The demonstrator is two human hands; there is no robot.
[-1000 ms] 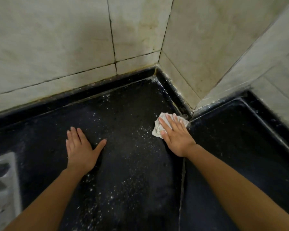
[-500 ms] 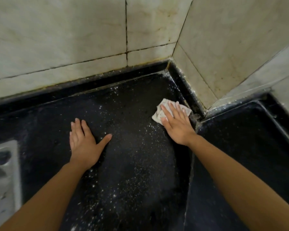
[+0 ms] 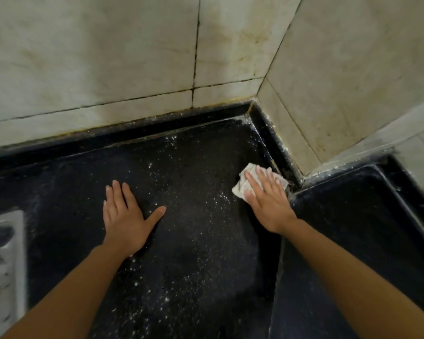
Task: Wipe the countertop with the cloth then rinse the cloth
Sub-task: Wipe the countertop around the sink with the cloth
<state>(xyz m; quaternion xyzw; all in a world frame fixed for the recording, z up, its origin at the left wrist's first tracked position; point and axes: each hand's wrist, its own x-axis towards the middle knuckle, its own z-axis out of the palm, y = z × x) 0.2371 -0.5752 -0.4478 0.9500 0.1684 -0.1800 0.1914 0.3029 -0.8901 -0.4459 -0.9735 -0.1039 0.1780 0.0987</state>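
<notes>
Walls [image 3: 108,57] of pale, stained tile are seen to enclose the far side, with dark grime noted along the grout lines and at the inner corner. Below them a black speckled surface [image 3: 194,253] is bounded by a raised dark lip [image 3: 132,135] along the back and right edges. White specks are scattered over the middle of this slab, most thickly between the two hands. A second dark slab [image 3: 353,228] is set to the right, divided from the first by a narrow joint running toward the viewer. A projecting tiled wall corner [image 3: 301,171] is found just beyond the cloth, closing off the space on that side. At the left edge, part of a grey metal fitting [image 3: 3,260] with a round recess is partly cut off by the frame.

The left hand [image 3: 125,221] is laid flat on the surface, palm down, fingers together and thumb spread, with nothing held. The right hand [image 3: 267,199] is pressed flat, fingers extended, on a crumpled white cloth [image 3: 240,187]. The cloth is lodged against the raised lip at the right edge of the slab, near the wall corner, and is largely covered by the fingers.
</notes>
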